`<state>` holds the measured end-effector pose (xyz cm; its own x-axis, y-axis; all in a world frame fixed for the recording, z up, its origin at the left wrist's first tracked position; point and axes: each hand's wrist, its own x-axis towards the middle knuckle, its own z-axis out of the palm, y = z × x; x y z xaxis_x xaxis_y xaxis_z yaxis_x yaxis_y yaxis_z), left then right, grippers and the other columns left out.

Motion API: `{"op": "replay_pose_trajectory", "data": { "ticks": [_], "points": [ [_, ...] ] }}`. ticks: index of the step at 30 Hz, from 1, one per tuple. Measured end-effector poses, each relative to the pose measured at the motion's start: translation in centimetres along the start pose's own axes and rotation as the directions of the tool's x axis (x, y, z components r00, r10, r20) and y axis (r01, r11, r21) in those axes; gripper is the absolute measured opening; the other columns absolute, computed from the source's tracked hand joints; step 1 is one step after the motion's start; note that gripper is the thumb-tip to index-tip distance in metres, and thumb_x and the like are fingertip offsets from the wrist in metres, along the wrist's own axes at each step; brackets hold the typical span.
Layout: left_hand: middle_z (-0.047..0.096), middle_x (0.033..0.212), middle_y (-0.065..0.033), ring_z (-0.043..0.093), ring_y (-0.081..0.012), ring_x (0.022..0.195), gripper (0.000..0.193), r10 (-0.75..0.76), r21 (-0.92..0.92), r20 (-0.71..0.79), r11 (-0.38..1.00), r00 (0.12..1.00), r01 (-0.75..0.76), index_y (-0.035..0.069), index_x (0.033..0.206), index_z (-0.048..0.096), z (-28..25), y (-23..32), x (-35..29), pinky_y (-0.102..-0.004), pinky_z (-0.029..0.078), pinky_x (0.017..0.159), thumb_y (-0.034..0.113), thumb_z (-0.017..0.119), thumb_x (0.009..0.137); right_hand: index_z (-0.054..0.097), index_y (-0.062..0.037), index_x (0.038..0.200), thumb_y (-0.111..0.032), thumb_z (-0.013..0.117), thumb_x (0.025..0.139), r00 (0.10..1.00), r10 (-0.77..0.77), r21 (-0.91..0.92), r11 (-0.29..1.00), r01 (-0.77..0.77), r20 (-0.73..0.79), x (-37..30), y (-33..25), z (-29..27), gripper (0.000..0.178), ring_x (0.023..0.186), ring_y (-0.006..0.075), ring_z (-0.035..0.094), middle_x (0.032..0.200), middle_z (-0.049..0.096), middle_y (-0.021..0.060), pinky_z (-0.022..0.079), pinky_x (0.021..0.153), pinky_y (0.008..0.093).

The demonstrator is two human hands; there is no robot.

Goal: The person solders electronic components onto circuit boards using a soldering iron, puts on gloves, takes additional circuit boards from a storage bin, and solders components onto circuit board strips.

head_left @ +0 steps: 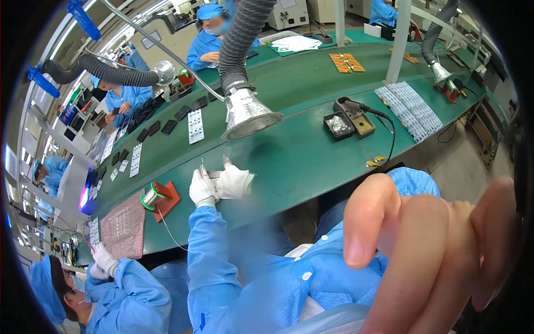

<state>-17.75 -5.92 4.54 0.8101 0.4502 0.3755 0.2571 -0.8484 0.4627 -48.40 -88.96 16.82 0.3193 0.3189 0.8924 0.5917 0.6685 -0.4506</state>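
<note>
My left hand (203, 188), in a white glove, is closed above the green bench, with a thin pale tip showing over its fingers. Against it sits my right hand (234, 182), also gloved, its fingers curled and one digit pointing up. A small greyish piece shows between the two gloves; its kind is too small to make out. Nearest my left hand stands a spool of solder wire (151, 197) on a red-brown holder (169, 197). Very close at the right, a large bare hand (423, 245), apparently another person's, covers part of the view.
A fume extraction hose (239, 50) with a foil hood (248, 114) hangs beyond my hands. Right of it are a soldering iron stand (356, 118) and grey trays (409, 111). Pink bubble wrap (119, 225) lies left, near a co-worker (119, 289). Black devices (168, 127) line the far side.
</note>
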Motion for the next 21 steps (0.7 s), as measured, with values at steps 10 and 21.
{"op": "replay_pose_trajectory", "data": {
  "ticks": [10, 21],
  "points": [
    [0.068, 0.087, -0.0175, 0.065, -0.0394, 0.077, 0.038, 0.041, 0.086, -0.072, 0.996, 0.997, -0.034, 0.010, 0.096, 0.060, 1.4, -0.4, 0.4, -0.0493, 0.052, 0.065, 0.044, 0.042, 0.099, 0.048, -0.0107, 0.117, -0.038, 0.040, 0.098, 0.999, -0.033, 0.026, 0.999, 0.032, 0.031, 29.0, 30.5, 18.2, 0.034, 0.099, 0.0237, 0.059, 0.095, 0.068, 0.0107, 0.040, 0.095, 0.0381],
    [0.068, 0.085, -0.0168, 0.065, -0.0386, 0.077, 0.038, 0.023, 0.075, -0.049, 0.997, 0.999, -0.019, 0.010, 0.095, 0.059, 1.2, -1.4, 0.1, -0.0486, 0.052, 0.065, 0.043, 0.042, 0.099, 0.051, -0.0099, 0.113, -0.029, 0.042, 0.097, 0.993, -0.088, 0.118, 0.990, 0.078, 0.081, 30.3, 31.9, 20.6, 0.026, 0.102, 0.0218, 0.060, 0.098, 0.068, 0.0098, 0.042, 0.096, 0.0365]
  ]
}}
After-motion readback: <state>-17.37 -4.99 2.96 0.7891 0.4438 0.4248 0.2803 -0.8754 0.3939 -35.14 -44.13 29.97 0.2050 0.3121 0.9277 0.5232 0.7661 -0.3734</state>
